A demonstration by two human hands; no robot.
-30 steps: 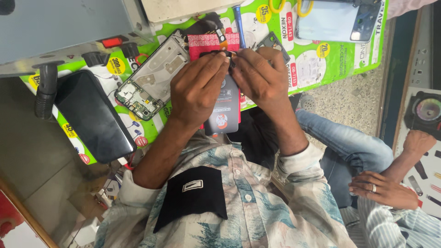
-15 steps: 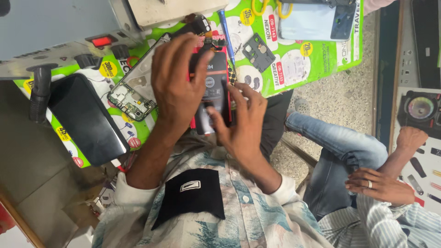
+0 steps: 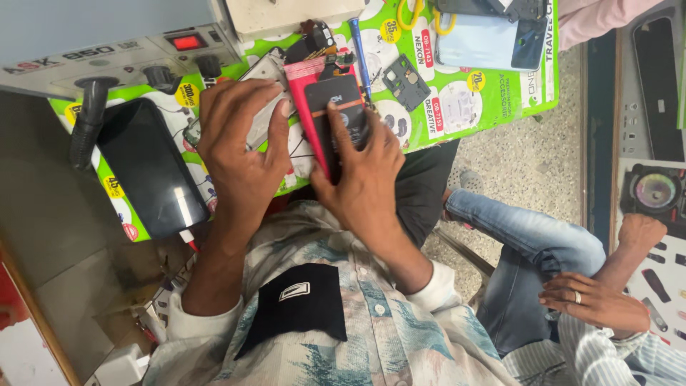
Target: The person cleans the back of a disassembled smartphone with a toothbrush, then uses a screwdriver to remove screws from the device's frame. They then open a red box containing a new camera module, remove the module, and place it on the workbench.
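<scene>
While the right hand [image 3: 361, 168] grips it along its lower edge, thumb up across the face, a dark phone part [image 3: 336, 118] with a red backing strip stands tilted over the near edge of the green printed mat [image 3: 457, 107]. It looks like a screen or battery assembly; which one, I can't tell. The red strip [image 3: 306, 93] runs along the part's left side and sticks out past its top end.

Left hand [image 3: 239, 146] sits just beside it, fingers spread and curled down over an opened phone frame [image 3: 266, 78] lying on the mat. Palm faces down, fingertips pressing on the frame's edge. So: closed loosely on the frame, not on the dark part.

Around that on the mat: a blue-handled screwdriver [image 3: 359, 53] just above the part, a small dark cover plate [image 3: 405, 77] to its right, a pale blue phone back [image 3: 486, 39] further right near the mat's far edge, and yellow scissor handles [image 3: 411, 13] at the top. A small black flex piece [image 3: 314, 43] lies above the red strip.

Left of the hands, a black phone [image 3: 150, 168] lies face up with a cable plugged into its lower end. Beyond it stands a grey rework station [image 3: 107, 43] with a red switch and a black hose.

At the right, another person sits in blue jeans [image 3: 529, 250], one ringed hand [image 3: 593, 300] resting on the knee.
</scene>
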